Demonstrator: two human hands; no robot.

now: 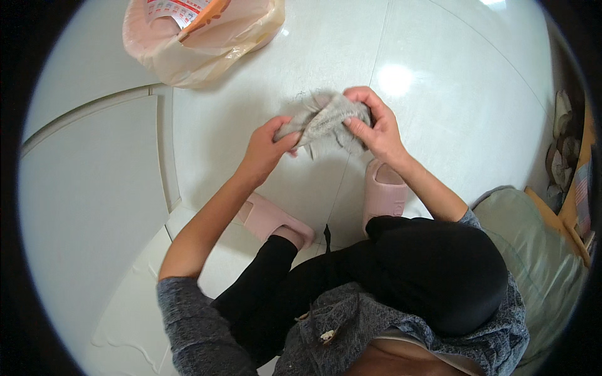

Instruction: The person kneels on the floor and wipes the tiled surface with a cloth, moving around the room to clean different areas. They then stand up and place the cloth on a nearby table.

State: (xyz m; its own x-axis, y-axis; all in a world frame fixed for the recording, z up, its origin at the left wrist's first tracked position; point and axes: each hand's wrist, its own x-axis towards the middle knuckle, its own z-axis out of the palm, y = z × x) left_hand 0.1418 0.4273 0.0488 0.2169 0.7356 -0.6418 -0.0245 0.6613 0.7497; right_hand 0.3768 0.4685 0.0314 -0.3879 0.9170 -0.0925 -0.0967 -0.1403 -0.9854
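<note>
A crumpled grey cloth (324, 123) is stretched between both hands, above the pale tiled floor. My left hand (272, 143) pinches its left end between thumb and fingers. At the other end, my right hand (376, 123) grips the cloth, thumb on the near face and fingers behind it. Parts of the cloth are blurred, and its full shape is hidden in the folds. Dark specks lie on the floor just beyond it. Below the hands are my feet in pink slippers, one slipper (275, 218) at the left and the other slipper (385, 192) at the right.
A bin (207, 61) lined with a pale plastic bag stands at the far left, with printed paper inside. A white panel (99, 188) borders the left side. To the right are a greenish plastic-covered bundle (522, 244) and shoes (562, 155) on a wooden rack (569, 221).
</note>
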